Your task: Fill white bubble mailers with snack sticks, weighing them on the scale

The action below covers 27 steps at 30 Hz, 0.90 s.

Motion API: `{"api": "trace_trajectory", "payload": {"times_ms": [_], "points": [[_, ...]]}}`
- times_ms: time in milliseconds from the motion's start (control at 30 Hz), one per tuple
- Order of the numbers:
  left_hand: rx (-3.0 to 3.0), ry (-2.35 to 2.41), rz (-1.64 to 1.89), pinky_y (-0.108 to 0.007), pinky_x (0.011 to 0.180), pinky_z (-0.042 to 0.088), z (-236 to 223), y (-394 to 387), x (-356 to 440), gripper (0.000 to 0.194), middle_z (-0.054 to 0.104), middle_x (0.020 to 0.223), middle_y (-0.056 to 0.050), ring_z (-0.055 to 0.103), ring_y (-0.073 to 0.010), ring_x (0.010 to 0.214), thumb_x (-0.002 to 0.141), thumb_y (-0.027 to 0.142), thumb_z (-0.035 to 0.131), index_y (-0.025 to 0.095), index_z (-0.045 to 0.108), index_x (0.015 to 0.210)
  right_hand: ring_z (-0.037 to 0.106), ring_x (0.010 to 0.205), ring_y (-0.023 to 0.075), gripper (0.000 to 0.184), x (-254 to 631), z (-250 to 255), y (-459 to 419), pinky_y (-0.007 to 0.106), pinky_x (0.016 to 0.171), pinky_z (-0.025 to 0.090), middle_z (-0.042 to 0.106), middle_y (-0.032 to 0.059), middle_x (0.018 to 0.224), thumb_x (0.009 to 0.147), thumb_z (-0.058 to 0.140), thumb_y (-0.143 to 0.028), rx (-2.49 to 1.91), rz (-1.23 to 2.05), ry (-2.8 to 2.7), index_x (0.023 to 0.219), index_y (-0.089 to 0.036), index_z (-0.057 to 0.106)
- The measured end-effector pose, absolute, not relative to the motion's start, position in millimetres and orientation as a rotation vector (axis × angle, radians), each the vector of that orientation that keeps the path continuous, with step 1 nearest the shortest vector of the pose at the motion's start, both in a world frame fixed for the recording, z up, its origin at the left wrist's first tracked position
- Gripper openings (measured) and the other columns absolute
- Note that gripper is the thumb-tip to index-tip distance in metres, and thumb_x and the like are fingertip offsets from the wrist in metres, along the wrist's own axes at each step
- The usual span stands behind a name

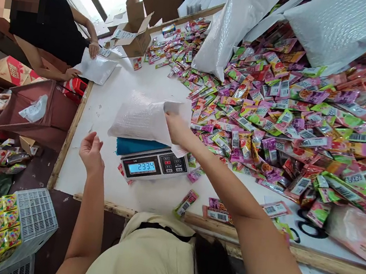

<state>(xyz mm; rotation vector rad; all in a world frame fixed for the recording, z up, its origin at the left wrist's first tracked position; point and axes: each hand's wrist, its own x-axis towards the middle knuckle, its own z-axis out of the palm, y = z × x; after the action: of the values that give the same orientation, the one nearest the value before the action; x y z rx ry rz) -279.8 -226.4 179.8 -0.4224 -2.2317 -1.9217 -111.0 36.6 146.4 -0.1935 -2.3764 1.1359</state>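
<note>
A white bubble mailer (143,118) lies on a digital scale (155,165) with a blue-green top and a lit display. At the mailer's mouth, my right hand (176,130) grips the edge; its fingertips are partly hidden by the white flap. My left hand (91,152) hovers over the table's left part, left of the scale. Its fingers are curled together, and nothing shows in them. Close to the scale's front lies a small snack packet (186,203) in purple and green.
A large heap of snack packets (273,122) covers the table's right side, with filled white mailers (219,38) on it. An open carton (137,40) stands at the back. Across the left edge, a person's hands (93,49) hold another mailer (97,69). Crates (35,216) stand lower left.
</note>
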Motion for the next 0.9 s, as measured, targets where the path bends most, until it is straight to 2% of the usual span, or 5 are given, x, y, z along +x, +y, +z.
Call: {"api": "trace_trajectory", "payload": {"times_ms": [100,300,467,700,900], "points": [[-0.406,-2.251,-1.904,-0.028,0.086,0.053,176,-230,-281,0.039,0.064,0.116,-0.008,0.062,-0.0159,0.104,0.074,0.045,0.077,0.021,0.066,0.102,0.054,0.076,0.0204,0.023,-99,152,43,0.031,0.072,0.041,0.065,0.0063,0.082,0.078,0.052,-0.010,-0.270,1.130,-2.329,0.091,-0.018,0.070],[-0.398,-2.234,-1.932,-0.026,0.085,0.052,175,-223,-278,0.039,0.064,0.113,-0.006,0.062,-0.0145,0.102,0.072,0.044,0.078,0.020,0.067,0.101,0.044,0.064,0.0125,0.004,-31,178,60,0.028,0.063,0.031,0.053,-0.0010,0.067,0.078,0.061,-0.017,-0.360,1.249,-2.129,0.076,-0.018,0.064],[-0.387,-2.197,-1.959,-0.024,0.082,0.053,178,-220,-277,0.035,0.065,0.109,-0.006,0.061,-0.0124,0.096,0.072,0.038,0.078,0.019,0.069,0.099,0.034,0.056,0.0083,0.011,43,187,68,0.026,0.054,0.024,0.047,-0.0039,0.062,0.076,0.071,-0.027,-0.534,1.404,-1.864,0.076,-0.018,0.064],[-0.383,-2.218,-1.957,-0.024,0.080,0.053,174,-221,-275,0.039,0.065,0.102,-0.005,0.061,-0.0121,0.093,0.071,0.042,0.078,0.019,0.069,0.102,0.039,0.057,0.0091,0.012,96,171,76,0.025,0.052,0.027,0.051,-0.0022,0.063,0.063,0.072,-0.024,-0.852,1.248,-1.619,0.070,-0.019,0.064],[-0.406,-2.193,-1.959,-0.023,0.079,0.053,178,-223,-275,0.035,0.065,0.103,-0.005,0.061,-0.0113,0.092,0.072,0.038,0.077,0.019,0.069,0.100,0.042,0.058,0.0104,0.016,104,163,78,0.025,0.051,0.028,0.054,-0.0004,0.064,0.059,0.072,-0.030,-0.963,1.213,-1.596,0.070,-0.019,0.066]]}}
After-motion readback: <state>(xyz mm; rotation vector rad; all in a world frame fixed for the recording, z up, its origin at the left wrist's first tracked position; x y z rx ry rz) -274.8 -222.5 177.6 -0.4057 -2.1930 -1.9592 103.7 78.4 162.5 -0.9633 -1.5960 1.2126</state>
